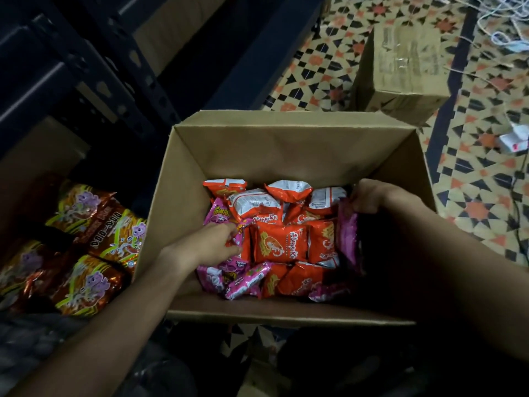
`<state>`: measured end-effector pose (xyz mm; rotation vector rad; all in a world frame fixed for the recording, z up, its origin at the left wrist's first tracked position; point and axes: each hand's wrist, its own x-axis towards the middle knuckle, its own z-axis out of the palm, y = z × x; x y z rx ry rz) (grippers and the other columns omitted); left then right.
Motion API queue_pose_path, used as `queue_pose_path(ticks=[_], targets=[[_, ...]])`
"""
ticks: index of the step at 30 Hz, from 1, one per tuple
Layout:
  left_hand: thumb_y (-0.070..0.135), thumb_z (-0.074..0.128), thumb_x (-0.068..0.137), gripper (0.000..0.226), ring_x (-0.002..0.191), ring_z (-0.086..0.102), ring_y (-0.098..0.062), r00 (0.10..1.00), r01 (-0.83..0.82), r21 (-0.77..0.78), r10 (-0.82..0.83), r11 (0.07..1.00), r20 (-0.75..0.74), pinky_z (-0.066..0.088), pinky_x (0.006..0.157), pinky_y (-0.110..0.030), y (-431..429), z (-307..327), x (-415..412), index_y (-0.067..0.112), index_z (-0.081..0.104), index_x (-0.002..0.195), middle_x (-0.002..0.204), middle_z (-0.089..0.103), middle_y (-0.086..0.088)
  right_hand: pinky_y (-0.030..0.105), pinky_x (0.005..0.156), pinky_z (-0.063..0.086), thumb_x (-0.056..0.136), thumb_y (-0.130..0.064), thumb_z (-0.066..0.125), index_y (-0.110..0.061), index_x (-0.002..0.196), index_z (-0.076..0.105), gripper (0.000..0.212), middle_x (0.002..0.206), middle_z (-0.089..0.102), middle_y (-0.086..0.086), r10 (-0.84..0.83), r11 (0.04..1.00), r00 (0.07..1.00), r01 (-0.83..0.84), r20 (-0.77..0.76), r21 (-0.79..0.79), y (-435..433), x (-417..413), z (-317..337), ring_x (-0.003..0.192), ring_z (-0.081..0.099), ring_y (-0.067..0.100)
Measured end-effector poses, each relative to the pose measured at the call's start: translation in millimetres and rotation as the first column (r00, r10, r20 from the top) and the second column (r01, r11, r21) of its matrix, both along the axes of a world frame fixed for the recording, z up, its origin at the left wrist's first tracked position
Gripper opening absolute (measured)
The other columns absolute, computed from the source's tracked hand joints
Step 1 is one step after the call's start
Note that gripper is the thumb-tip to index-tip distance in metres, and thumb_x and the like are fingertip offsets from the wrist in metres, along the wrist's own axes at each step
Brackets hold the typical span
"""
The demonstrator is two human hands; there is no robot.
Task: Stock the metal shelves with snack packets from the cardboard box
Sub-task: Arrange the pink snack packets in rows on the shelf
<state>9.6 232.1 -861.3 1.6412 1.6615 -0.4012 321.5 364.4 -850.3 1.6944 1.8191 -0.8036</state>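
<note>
Head view, looking down: both forearms reach over the near rim of the open cardboard box (257,144), which stands on the patterned floor (472,196). At the box's left inside edge the left hand (217,245) lies on a cluster of pink packets (229,277), fingers stretched onto the topmost one; whether they have pinched it I cannot tell. At the box's right wall the right hand (369,196) is clamped on an upright pink packet (347,239), fingers curled over its top edge. That looks like a grip chosen to lift it straight up past the cardboard. Orange packets (279,245) fill the middle of the box between the two hands, some face up, some showing printed white backs, piled loosely rather than in rows. The box is far from empty, so the stocking seems well short of done. Just left of the box lie brown-and-green packets (94,242), overlapping and flat, probably already set out. Beyond the box's far left corner rise the dark metal shelves (86,67), close enough to reach without moving. Beyond its far right corner sits a closed carton (400,67), with white cords (501,24) past that.
</note>
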Motion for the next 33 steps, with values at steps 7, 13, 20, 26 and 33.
queue_pose_path(ticks=[7, 13, 20, 26, 33], targets=[[0.045, 0.06, 0.093, 0.054, 0.117, 0.055, -0.026, 0.99, 0.13, -0.107, -0.135, 0.986, -0.046, 0.047, 0.099, -0.041, -3.3, -16.8, 10.5, 0.015, 0.047, 0.136, 0.132, 0.057, -0.007, 0.027, 0.069, 0.04, 0.09, -0.032, 0.065, -0.001, 0.108, 0.069, 0.036, 0.103, 0.067, 0.017, -0.146, 0.987, 0.989, 0.148, -0.033, 0.066, -14.0, -10.3, -5.9, 0.087, 0.063, 0.031], [0.041, 0.06, 0.095, 0.046, 0.113, 0.056, -0.026, 0.979, 0.191, -0.132, -0.198, 0.973, -0.044, 0.046, 0.088, -0.032, 3.0, -19.1, 28.7, 0.012, 0.052, 0.13, 0.127, 0.059, -0.007, 0.034, 0.075, 0.045, 0.093, -0.025, 0.063, 0.002, 0.117, 0.059, 0.037, 0.121, 0.061, 0.023, -0.129, 0.975, 0.99, 0.138, -0.061, 0.173, -27.4, -20.4, 13.6, 0.104, 0.062, 0.038], [0.045, 0.067, 0.089, 0.043, 0.091, 0.06, -0.022, 0.922, 0.329, -0.266, -0.369, 0.906, -0.118, 0.048, 0.073, -0.032, -3.0, -33.8, 48.0, 0.011, 0.058, 0.114, 0.115, 0.062, -0.005, 0.043, 0.092, 0.041, 0.096, -0.034, 0.054, -0.002, 0.113, 0.06, 0.037, 0.113, 0.062, 0.026, 0.173, 0.897, 0.984, -0.138, -0.045, 0.419, -56.5, -54.0, 68.4, 0.113, 0.054, 0.042], [0.047, 0.073, 0.083, 0.052, 0.11, 0.054, -0.027, 0.809, 0.523, -0.209, -0.558, 0.826, -0.184, 0.046, 0.076, -0.037, -14.4, -45.4, 58.9, 0.008, 0.06, 0.116, 0.131, 0.045, -0.007, 0.043, 0.095, 0.037, 0.096, -0.035, 0.048, -0.006, 0.115, 0.06, 0.036, 0.114, 0.063, 0.021, 0.311, 0.854, 0.95, -0.262, -0.038, 0.449, -66.9, -70.9, 65.4, 0.118, 0.05, 0.039], [0.032, 0.071, 0.083, 0.035, 0.077, 0.051, -0.022, 0.971, 0.233, -0.031, -0.234, 0.972, -0.049, 0.039, 0.062, -0.032, -3.4, -32.4, 39.4, 0.014, 0.045, 0.069, 0.093, 0.056, -0.009, 0.041, 0.091, 0.037, 0.094, -0.031, 0.052, -0.011, 0.113, 0.062, 0.03, 0.11, 0.066, 0.017, 0.351, 0.822, 0.934, -0.272, -0.068, 0.501, -65.8, -80.3, 59.9, 0.115, 0.051, 0.037]])
